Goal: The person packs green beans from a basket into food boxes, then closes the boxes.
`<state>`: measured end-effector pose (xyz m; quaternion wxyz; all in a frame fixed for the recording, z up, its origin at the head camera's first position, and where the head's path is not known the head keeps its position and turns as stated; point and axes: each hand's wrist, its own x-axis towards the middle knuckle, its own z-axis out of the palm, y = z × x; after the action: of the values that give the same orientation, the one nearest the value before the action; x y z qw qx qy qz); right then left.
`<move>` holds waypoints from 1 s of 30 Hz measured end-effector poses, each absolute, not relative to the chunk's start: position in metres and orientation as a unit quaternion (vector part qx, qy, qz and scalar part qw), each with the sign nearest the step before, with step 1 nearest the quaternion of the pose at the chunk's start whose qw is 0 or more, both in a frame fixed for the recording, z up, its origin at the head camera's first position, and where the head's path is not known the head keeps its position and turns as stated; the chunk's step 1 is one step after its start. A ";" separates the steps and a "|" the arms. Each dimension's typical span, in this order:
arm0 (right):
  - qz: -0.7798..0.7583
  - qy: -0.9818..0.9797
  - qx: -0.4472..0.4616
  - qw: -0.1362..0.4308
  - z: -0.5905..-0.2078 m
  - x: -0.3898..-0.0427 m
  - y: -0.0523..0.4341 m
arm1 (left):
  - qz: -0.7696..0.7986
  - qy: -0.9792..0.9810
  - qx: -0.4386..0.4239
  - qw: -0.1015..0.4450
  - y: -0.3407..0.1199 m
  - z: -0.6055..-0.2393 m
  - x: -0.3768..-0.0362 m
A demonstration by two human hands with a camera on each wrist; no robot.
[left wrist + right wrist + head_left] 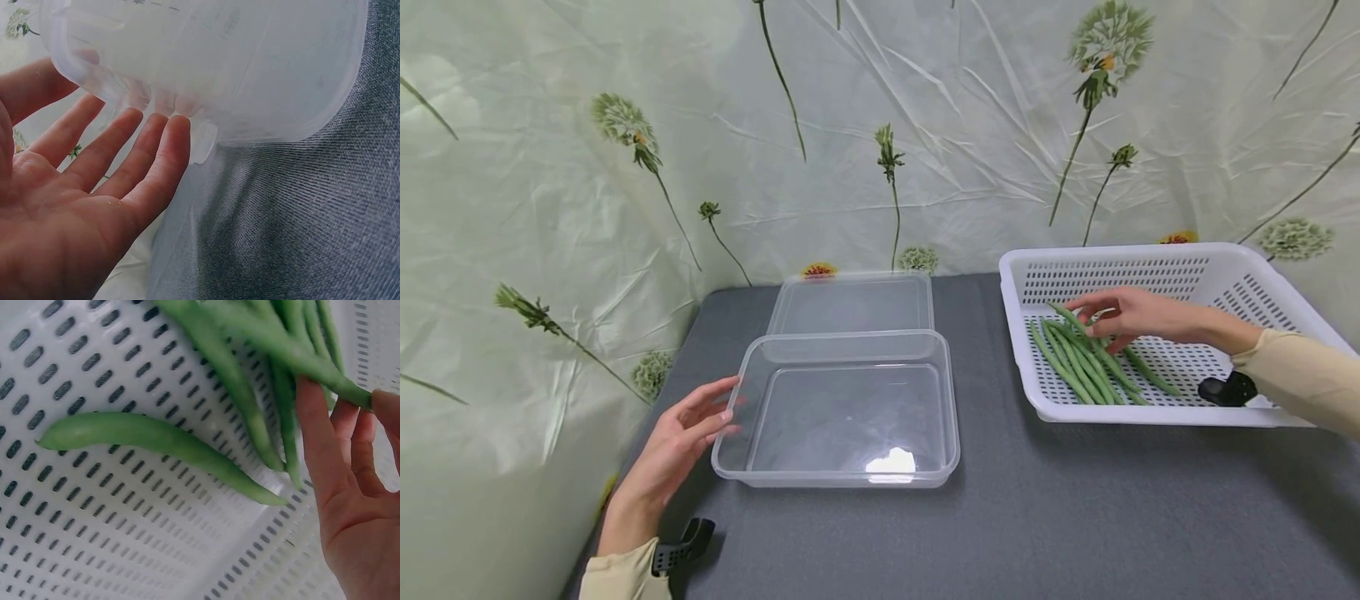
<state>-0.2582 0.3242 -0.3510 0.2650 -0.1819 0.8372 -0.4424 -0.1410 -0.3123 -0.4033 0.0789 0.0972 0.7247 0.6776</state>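
Note:
With its fingers lightly bent and spread, my left hand is against the left wall of a clear plastic container. In the left wrist view, the fingertips touch or nearly touch the container's wall. Over the white basket, my right hand pinches one end of a green bean between thumb and fingers. Several more green beans lie bunched beneath it on the basket's floor. One curved bean rests apart from the bunch.
A flat clear lid lies behind the container on the grey tabletop. Grey table surface separates the container from the basket. A flower-printed curtain hangs along the back and left edges. Each wrist wears a black strap device.

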 end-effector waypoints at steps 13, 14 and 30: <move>-0.431 0.840 -0.197 0.263 -0.325 -0.256 0.325 | 0.673 0.729 0.097 0.080 -0.311 -0.406 -0.142; -0.430 0.840 -0.203 0.260 -0.324 -0.255 0.325 | 0.673 0.728 0.098 0.079 -0.311 -0.406 -0.142; -0.433 0.862 -0.190 0.183 -0.296 -0.236 0.303 | 0.677 0.725 0.102 0.074 -0.313 -0.404 -0.139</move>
<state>-0.2357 0.3028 -0.2965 0.1833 -0.1895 0.8621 -0.4327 -0.1395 -0.3125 -0.4037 0.0743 0.1023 0.7249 0.6771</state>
